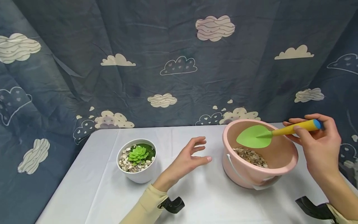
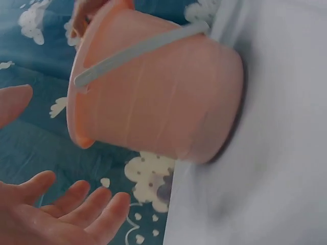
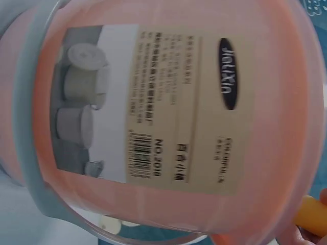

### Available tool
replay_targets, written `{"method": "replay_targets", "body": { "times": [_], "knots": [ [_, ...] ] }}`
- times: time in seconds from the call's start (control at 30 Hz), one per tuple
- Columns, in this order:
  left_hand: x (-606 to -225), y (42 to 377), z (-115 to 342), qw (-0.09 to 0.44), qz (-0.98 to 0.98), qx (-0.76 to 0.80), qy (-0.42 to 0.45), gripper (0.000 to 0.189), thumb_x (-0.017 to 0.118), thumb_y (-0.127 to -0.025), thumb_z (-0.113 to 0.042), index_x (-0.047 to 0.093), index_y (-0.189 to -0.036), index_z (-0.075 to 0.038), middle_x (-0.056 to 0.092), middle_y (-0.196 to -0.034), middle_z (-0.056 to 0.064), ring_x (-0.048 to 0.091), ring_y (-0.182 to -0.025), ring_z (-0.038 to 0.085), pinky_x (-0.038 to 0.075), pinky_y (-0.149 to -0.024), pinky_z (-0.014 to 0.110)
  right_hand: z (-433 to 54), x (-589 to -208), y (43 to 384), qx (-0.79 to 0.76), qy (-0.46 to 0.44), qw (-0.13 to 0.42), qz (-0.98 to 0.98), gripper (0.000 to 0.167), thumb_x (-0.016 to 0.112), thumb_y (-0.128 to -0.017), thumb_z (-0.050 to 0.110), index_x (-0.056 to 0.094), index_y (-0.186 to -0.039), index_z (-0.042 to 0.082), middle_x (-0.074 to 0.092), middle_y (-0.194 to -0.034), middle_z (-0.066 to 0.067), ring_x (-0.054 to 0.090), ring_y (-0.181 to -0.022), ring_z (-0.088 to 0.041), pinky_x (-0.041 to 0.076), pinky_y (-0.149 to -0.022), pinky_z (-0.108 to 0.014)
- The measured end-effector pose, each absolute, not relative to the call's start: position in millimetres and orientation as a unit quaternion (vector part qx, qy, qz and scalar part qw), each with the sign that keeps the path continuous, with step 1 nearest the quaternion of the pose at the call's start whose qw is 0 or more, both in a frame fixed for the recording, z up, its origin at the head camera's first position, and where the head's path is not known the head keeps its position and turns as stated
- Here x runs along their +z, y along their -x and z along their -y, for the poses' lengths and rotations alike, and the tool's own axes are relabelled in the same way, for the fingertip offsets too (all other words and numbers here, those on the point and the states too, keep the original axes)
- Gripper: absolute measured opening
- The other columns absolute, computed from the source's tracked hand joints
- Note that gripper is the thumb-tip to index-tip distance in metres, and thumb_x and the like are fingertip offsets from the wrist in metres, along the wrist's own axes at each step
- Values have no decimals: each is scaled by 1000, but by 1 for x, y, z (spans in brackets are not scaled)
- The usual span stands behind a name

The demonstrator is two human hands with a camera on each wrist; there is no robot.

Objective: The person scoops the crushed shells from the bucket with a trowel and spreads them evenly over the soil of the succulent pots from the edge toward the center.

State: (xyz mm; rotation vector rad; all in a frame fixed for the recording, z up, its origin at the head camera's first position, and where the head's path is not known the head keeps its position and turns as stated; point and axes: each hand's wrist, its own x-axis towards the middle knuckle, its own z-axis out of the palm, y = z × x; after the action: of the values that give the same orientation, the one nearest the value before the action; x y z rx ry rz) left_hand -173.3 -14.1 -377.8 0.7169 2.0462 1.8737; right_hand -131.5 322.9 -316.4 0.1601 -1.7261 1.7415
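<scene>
A toy trowel with a green blade and a yellow, blue-tipped handle is gripped by my right hand. Its blade hangs over the mouth of a pink bucket, with nothing visible on it. Small mixed pebbles lie in the bottom of the bucket. My left hand hovers between the bucket and a white pot, fingers spread and holding nothing. A green succulent sits in that pot among pale pebbles. In the left wrist view the left hand is apart from the bucket.
A white cloth covers the table. Behind it hangs a dark blue curtain with cloud prints. The bucket's grey handle hangs down its front side. A printed label shows on the bucket in the right wrist view.
</scene>
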Motion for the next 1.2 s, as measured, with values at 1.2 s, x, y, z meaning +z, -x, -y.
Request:
{"method": "replay_targets", "body": {
  "times": [1.2],
  "knots": [
    [-364, 209, -62, 198, -704, 600, -325, 100, 80, -80, -30, 16, -157, -31, 23, -156, -10, 27, -139, 9, 31, -109, 40, -320, -328, 148, 337, -124, 210, 909, 36, 68, -90, -3, 54, -122, 4, 61, -112, -10, 52, -92, 15, 42, -76, -2]
  ]
}}
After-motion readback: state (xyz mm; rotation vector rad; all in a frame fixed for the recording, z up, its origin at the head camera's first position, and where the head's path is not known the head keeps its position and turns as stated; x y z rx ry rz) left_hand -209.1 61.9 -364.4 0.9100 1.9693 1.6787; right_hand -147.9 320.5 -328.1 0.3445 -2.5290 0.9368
